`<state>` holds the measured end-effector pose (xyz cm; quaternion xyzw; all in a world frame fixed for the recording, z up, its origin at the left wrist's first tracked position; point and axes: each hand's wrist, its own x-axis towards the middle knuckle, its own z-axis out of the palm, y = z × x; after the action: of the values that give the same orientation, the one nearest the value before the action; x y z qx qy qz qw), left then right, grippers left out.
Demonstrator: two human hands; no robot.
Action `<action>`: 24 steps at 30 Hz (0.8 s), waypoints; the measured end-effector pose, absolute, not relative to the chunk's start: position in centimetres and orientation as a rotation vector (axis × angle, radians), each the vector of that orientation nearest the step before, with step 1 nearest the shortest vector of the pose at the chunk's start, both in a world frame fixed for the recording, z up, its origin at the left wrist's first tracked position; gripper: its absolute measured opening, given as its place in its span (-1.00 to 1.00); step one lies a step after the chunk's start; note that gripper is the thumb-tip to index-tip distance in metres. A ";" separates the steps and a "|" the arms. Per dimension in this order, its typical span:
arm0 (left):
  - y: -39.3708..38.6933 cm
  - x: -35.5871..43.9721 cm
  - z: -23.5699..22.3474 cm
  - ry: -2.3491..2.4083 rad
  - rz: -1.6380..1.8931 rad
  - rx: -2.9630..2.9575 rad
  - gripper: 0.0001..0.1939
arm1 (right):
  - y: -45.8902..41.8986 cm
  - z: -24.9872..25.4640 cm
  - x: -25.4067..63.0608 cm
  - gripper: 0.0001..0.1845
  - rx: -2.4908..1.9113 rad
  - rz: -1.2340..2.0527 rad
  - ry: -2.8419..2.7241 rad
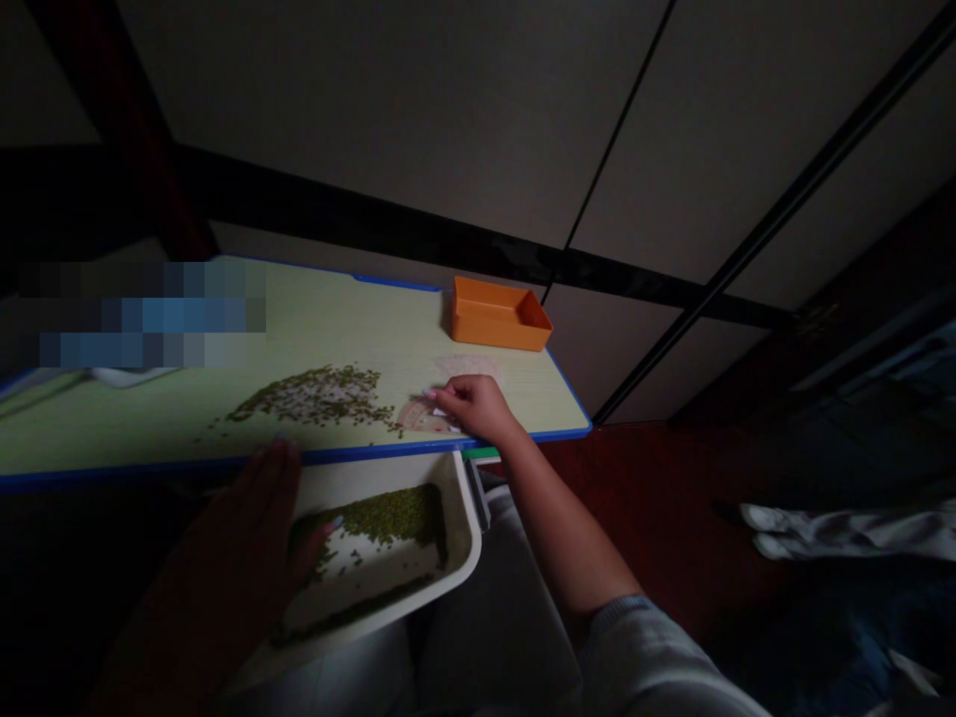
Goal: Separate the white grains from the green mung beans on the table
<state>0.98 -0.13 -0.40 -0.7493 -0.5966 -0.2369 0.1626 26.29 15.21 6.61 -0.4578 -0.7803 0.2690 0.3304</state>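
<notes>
1. Pink prints (470, 367) are marking the worktop (321, 314); their detail is too small and dim for reading.
2. The right hand (476, 406) is curling narrowly over the prints, thumb against finger; whether it is gripping anything, I cannot tell.
3. The left hand (224, 538) is spreading its thumb over the tray (473, 546), fingers reaching the worktop's edge.
4. Seeds (318, 391) are lying between the hands on the worktop and inside the tray.
5. An orange box (489, 329) is standing behind the right hand.

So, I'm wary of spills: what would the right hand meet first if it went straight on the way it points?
The right hand would likely meet the green grains on the table; its height is unclear.
</notes>
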 end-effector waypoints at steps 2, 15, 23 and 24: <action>0.0 0.9 -0.5 -1.660 -0.679 -2.160 -0.17 | 15.2 6.6 26.3 -0.55 -1.201 0.707 -2.031; 0.0 0.6 -0.2 -1.649 -0.629 -2.194 -0.17 | 15.4 6.1 26.6 -0.54 -1.235 0.697 -1.982; 0.1 1.1 0.0 -1.627 -0.677 -2.153 -0.19 | 15.2 6.4 26.6 -0.57 -1.374 0.544 -1.936; 0.0 1.1 0.0 -1.635 -0.679 -2.148 -0.18 | 15.2 6.4 26.6 -0.56 -1.378 0.538 -1.933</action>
<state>1.08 0.05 -0.01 -0.7593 -0.5780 -0.2400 0.1783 26.61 15.16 6.43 -0.5311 -0.7450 0.2075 0.3463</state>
